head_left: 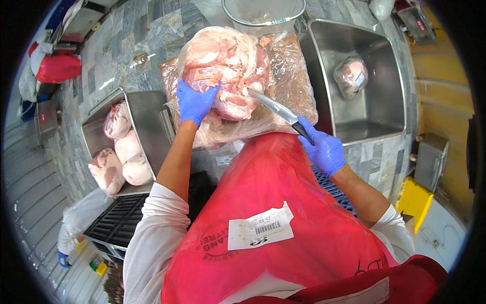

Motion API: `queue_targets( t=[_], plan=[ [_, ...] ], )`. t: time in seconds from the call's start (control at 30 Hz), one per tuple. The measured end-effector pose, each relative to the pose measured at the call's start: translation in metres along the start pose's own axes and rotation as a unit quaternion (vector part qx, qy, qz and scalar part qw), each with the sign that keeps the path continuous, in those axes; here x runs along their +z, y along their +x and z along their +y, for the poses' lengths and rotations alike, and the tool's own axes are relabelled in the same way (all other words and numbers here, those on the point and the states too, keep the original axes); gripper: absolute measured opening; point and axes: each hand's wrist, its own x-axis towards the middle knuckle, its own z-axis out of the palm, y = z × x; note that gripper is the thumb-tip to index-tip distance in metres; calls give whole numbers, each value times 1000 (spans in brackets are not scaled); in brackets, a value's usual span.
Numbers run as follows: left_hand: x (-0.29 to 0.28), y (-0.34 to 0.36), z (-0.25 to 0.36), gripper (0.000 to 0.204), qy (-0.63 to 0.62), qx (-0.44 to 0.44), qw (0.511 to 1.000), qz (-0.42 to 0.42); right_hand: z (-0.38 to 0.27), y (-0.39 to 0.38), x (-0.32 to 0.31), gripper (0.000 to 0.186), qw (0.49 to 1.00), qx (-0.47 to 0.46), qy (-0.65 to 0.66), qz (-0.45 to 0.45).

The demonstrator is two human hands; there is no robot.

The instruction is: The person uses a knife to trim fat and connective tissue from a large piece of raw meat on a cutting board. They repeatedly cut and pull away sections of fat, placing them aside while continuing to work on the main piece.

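A large piece of raw, pale pink meat [223,66] rests on a plastic-covered block [291,76] in front of me. My left hand [196,103], in a blue glove, presses on the meat's near left side, its fingertips partly lost against the flesh. In my gloved right hand [324,149] is a knife [276,107], gripped by its black handle. The blade points up and to the left, and its tip touches or overlaps the meat's right side; how deep it goes cannot be made out.
To the left, a metal tub [159,131] holds several meat pieces [126,144]. A deeper metal tub [354,121] on the right has one wrapped piece [351,76] in it. Beyond the block stands a round, plastic-lined bin [263,23]. A black crate [114,218] lies at lower left, near another person's sleeve [83,220].
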Motion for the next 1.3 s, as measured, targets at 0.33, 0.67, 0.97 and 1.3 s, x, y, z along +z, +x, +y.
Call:
queue_targets(
  t=[0.33, 0.67, 0.97, 1.3],
  plan=[
    [1, 16, -6, 118, 14, 4, 1000, 9, 12, -26, 103, 58, 975, 41, 209, 67],
    [-13, -7, 23, 138, -123, -199, 966, -110, 1, -1, 106, 52, 974, 36, 177, 136],
    [3, 32, -14, 139, -91, -18, 995, -49, 19, 24, -76, 44, 996, -44, -45, -61],
    [3, 28, -6, 107, -73, 114, 990, -30, 15, 20, -26, 48, 996, -27, 56, -61]
  ],
)
